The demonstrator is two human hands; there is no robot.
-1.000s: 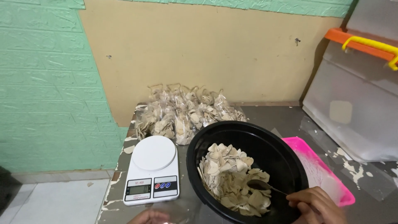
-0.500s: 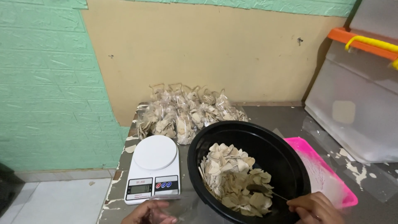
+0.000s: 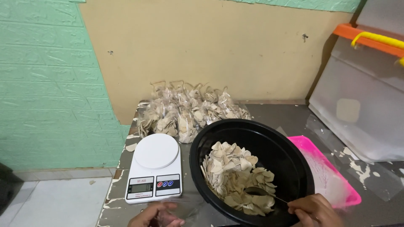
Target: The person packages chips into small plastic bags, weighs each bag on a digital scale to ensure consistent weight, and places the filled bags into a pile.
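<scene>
A black round basin [image 3: 290, 159] sits on the table and holds a heap of pale beige chips [image 3: 233, 176]. My right hand [image 3: 313, 210] at the basin's near right rim grips a metal spoon [image 3: 261, 193] whose bowl lies among the chips. My left hand [image 3: 155, 215] is at the bottom edge, just in front of the white kitchen scale [image 3: 155, 167], fingers closed around a clear plastic bag [image 3: 185, 208] that is hard to make out. The scale's round plate carries nothing.
Several filled, tied clear bags of chips [image 3: 189, 111] are piled against the beige wall behind the scale. A pink tray [image 3: 332, 176] lies right of the basin. A big clear storage box with an orange lid and yellow handle [image 3: 366, 88] leans at right. The table edge drops off at left.
My left hand has come up into view with the clear bag, toward the scale's front. The spoon has sunk a little deeper into the chips at the near side of the basin.
</scene>
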